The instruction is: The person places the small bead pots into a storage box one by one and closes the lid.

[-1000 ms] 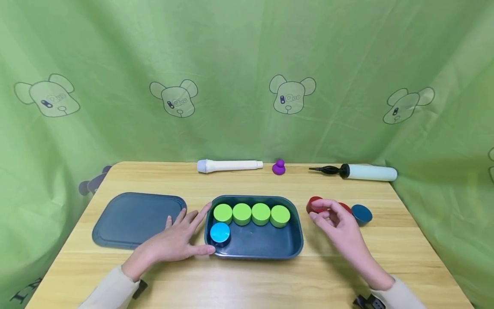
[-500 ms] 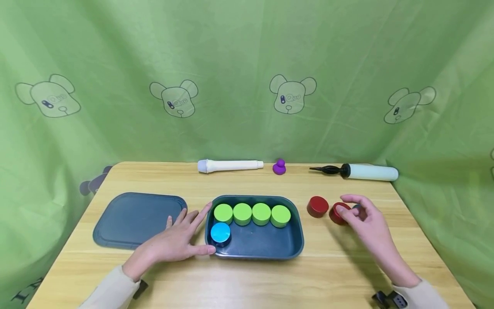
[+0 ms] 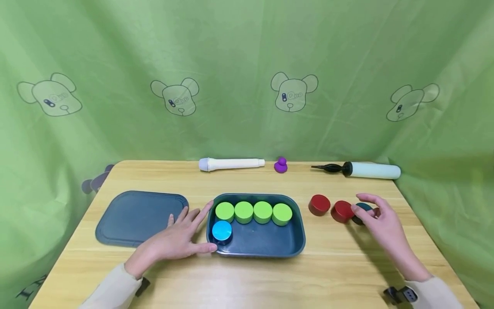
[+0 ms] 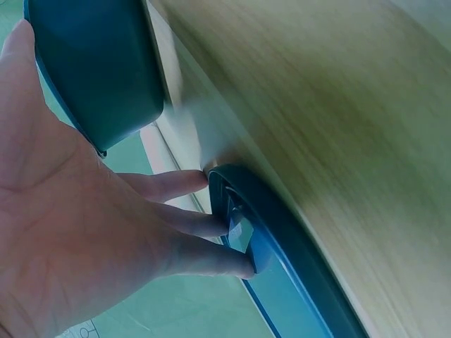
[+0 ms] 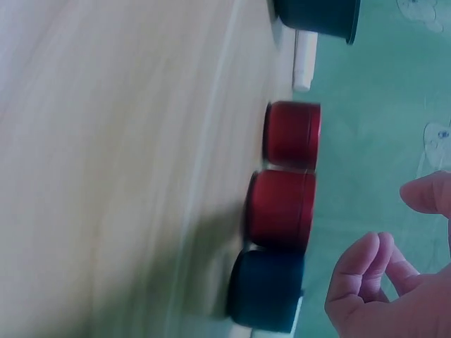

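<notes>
My left hand (image 3: 177, 238) lies with spread fingers between the dark blue box (image 3: 254, 253) and its flat lid (image 3: 135, 219). Its thumb and index finger touch the box's rim, while the other fingers rest at the lid's edge (image 4: 264, 204). Several round tins with green tops (image 3: 244, 212) line the box's back side, and one with a shiny blue top (image 3: 222, 231) sits front left. On the right, my right hand (image 3: 382, 221) hovers over a dark teal tin (image 5: 266, 290), thumb apart from the loosely bent fingers. Two red tins (image 3: 319, 205) stand beside it, the nearer one (image 5: 280, 210) close against the teal.
Along the table's back edge lie a white microphone (image 3: 231, 164), a purple knob-shaped piece (image 3: 281, 165) and a hand pump (image 3: 362, 170) with a black nozzle. A green curtain (image 3: 231, 120) hangs behind the wooden table (image 3: 262, 283).
My right hand has moved right, from over the first red tin past the second to the teal tin. My left hand stays at the box and lid.
</notes>
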`<state>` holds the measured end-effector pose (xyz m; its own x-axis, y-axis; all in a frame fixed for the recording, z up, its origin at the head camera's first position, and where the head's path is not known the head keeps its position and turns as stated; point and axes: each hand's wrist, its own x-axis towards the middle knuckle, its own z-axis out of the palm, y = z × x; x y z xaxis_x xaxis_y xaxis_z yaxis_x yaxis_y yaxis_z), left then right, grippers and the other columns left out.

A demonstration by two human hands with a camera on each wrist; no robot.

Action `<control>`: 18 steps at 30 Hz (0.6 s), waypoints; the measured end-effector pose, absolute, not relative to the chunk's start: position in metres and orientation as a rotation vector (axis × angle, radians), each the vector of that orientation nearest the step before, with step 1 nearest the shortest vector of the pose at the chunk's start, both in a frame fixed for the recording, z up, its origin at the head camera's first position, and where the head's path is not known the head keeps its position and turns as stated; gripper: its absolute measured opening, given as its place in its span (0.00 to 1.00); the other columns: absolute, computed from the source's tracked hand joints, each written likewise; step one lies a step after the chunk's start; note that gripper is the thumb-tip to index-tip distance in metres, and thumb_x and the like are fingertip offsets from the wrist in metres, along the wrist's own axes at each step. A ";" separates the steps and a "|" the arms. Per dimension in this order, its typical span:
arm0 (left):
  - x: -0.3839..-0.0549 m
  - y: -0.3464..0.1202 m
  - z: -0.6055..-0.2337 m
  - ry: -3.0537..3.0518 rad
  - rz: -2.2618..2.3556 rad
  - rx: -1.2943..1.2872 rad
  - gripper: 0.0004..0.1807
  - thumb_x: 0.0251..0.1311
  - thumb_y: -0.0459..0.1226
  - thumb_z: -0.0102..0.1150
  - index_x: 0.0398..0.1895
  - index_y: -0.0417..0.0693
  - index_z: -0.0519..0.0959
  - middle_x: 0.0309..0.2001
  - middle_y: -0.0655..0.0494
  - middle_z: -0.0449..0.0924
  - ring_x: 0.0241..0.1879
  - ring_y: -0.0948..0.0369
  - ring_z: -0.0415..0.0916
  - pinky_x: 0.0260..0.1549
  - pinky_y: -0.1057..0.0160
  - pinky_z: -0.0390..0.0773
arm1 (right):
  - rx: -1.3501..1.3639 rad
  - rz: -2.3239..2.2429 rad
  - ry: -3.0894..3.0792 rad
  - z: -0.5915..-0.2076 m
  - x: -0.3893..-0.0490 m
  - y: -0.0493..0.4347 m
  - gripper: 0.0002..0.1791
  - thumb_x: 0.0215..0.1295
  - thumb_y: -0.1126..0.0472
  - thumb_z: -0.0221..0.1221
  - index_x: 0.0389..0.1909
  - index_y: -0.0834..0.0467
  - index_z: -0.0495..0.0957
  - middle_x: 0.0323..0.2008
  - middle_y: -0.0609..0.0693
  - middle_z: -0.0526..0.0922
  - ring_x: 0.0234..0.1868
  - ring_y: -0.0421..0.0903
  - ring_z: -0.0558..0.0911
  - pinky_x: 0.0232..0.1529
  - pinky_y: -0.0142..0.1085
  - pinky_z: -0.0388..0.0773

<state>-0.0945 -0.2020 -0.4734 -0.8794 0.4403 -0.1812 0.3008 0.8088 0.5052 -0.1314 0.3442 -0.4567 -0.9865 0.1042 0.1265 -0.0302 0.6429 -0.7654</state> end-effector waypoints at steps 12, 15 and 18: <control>-0.097 -0.202 -0.474 2.703 0.692 0.574 0.62 0.66 0.76 0.57 0.92 0.72 0.34 0.83 0.33 0.55 0.82 0.24 0.37 0.67 0.13 0.38 | -0.041 1.202 -2.789 -0.475 -0.141 0.374 0.34 0.81 0.52 0.65 0.76 0.67 0.70 0.51 0.62 0.73 0.26 0.40 0.73 0.23 0.37 0.71; -0.096 -0.202 -0.474 2.699 0.697 0.569 0.62 0.65 0.77 0.57 0.91 0.73 0.34 0.83 0.32 0.55 0.82 0.24 0.37 0.67 0.13 0.38 | -0.038 1.217 -2.822 -0.479 -0.142 0.379 0.35 0.81 0.55 0.65 0.77 0.70 0.67 0.49 0.62 0.76 0.25 0.41 0.75 0.24 0.36 0.73; -0.095 -0.202 -0.474 2.699 0.698 0.564 0.63 0.65 0.77 0.57 0.92 0.71 0.35 0.83 0.32 0.55 0.81 0.24 0.37 0.67 0.13 0.38 | -0.057 1.260 -2.847 -0.482 -0.143 0.383 0.36 0.80 0.56 0.66 0.78 0.71 0.65 0.50 0.65 0.77 0.26 0.42 0.79 0.26 0.36 0.77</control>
